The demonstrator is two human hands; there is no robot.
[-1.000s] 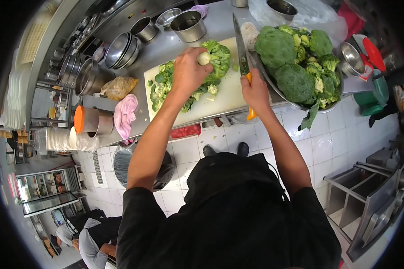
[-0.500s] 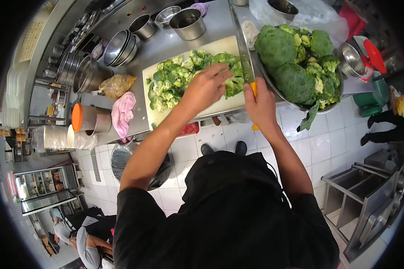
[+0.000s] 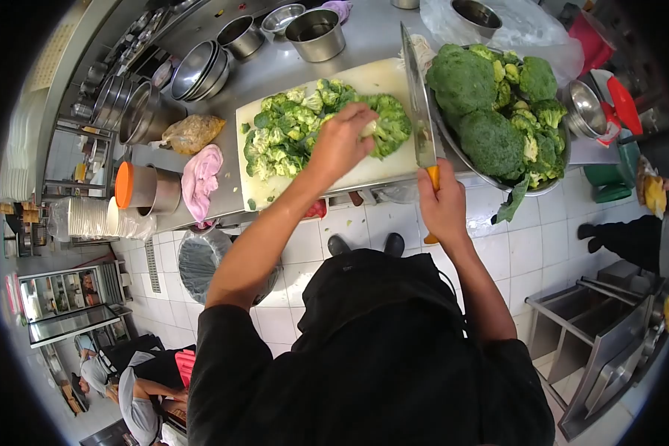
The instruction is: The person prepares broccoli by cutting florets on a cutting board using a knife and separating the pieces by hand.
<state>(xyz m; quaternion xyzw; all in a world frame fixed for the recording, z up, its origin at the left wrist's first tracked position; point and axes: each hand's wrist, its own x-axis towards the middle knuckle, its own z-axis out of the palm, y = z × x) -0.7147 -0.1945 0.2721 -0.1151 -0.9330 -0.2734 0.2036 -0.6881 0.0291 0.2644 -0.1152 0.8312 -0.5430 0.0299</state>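
Note:
My right hand (image 3: 441, 202) is wrapped round the yellow handle of a long, wide-bladed knife (image 3: 421, 111), its blade pointing away from me along the right edge of the cutting board. Over the white cutting board (image 3: 383, 74), my left hand (image 3: 343, 141) has its fingers curled round the pale stem side of a broccoli head (image 3: 391, 126). Cut broccoli florets (image 3: 275, 134) lie heaped on the board to the left of that hand. A large metal bowl (image 3: 453, 141) beside the knife holds several whole broccoli heads (image 3: 490, 141).
Metal pots (image 3: 315, 36) and stacked bowls (image 3: 201, 70) stand at the back. Left of the board lie a pink cloth (image 3: 202, 182) and a bag of food (image 3: 193, 135). Below the counter is a lined bin (image 3: 201, 264). Other people (image 3: 145, 394) are at lower left and far right.
My right hand has moved the knife rightward, away from the broccoli head. My left hand stays at the broccoli, which now shows more of its cut side.

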